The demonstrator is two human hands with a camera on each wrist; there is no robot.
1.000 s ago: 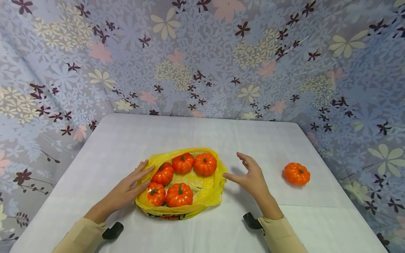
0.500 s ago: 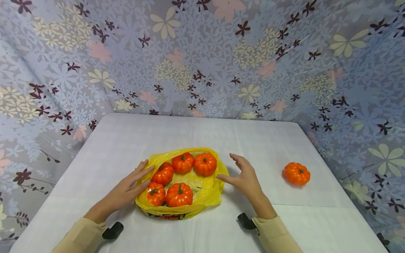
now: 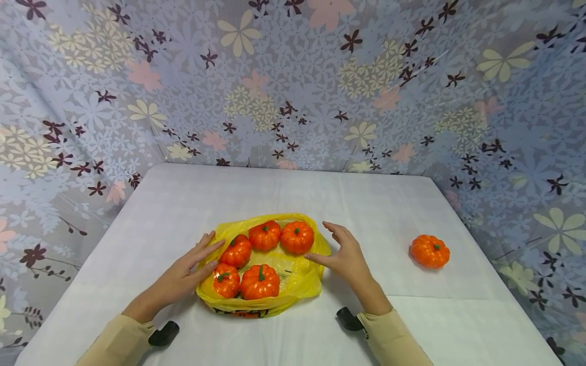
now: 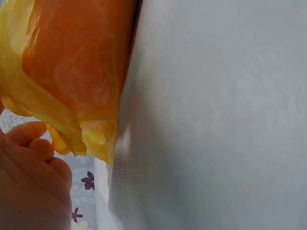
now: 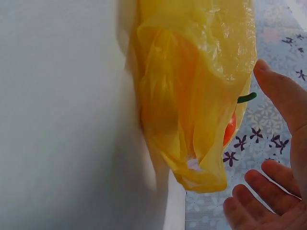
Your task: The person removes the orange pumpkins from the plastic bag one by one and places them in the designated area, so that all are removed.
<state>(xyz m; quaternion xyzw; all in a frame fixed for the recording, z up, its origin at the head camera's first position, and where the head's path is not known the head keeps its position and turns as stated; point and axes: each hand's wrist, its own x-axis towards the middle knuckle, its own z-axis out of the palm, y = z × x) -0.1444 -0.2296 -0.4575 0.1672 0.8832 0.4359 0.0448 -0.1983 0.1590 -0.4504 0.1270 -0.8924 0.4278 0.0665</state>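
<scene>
A yellow plastic bag [image 3: 304, 287] lies mouth-up on the white table, spread wide around several small orange pumpkins with green stems, among them a front pumpkin [image 3: 260, 282] and a far-right pumpkin [image 3: 297, 237]. My left hand [image 3: 186, 269] is at the bag's left rim, its fingers extended over the edge. At the right rim is my right hand [image 3: 346, 257], thumb and fingers spread apart with nothing between them. In the right wrist view, its thumb tip sits right by the yellow plastic [image 5: 211, 52]. The left wrist view shows fingers beside the bag's wall [image 4: 76, 62].
Another orange pumpkin [image 3: 429, 251] stands alone on the right part of the white-covered table [image 3: 293, 190]. A flowered cloth [image 3: 293, 91] hangs behind and along the sides. Each wrist carries a black device, such as the right one [image 3: 349, 319].
My right hand has moved left, from just outside the bag to over its right rim. My left hand, the bag and the pumpkins have stayed in place.
</scene>
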